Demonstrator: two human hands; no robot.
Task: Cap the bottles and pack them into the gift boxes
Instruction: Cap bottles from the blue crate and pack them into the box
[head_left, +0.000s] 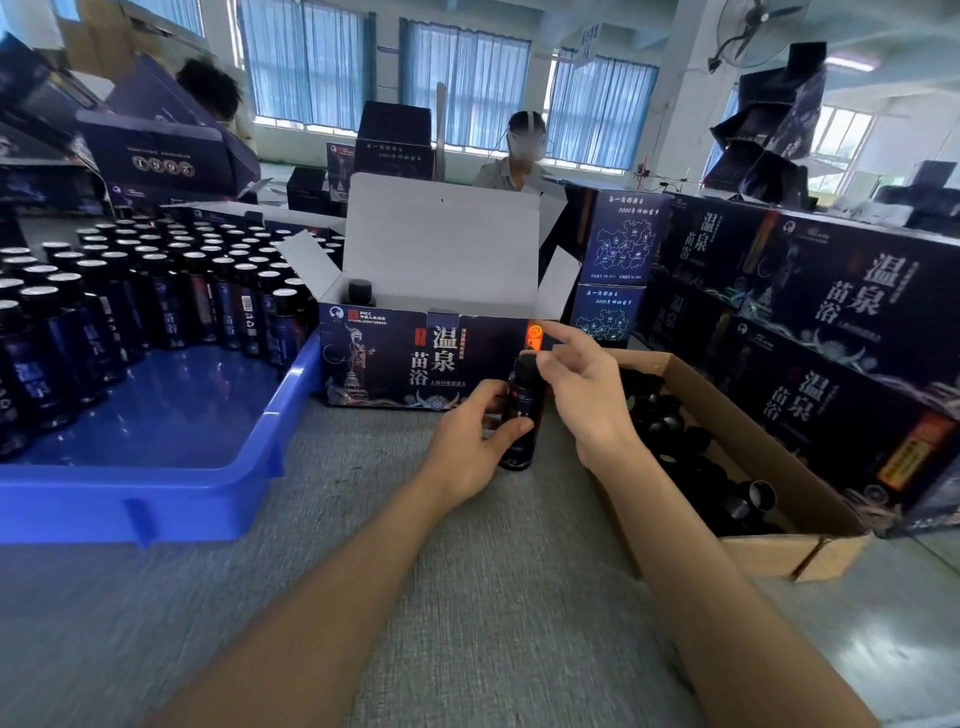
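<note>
Standing on the desk (467, 597) just before the open gift box (395, 358), the small dark bottle (524, 410) is gripped round its body by the left hand (475, 447) while the right hand (584, 389) pinches its cap (527, 360); glossy, likely light, it wants a firm mid-body hold.

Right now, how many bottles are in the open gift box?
1 in view: a capped bottle stands at the left end of the open gift box. The front wall hides most of the inside, so more may be hidden.
</note>
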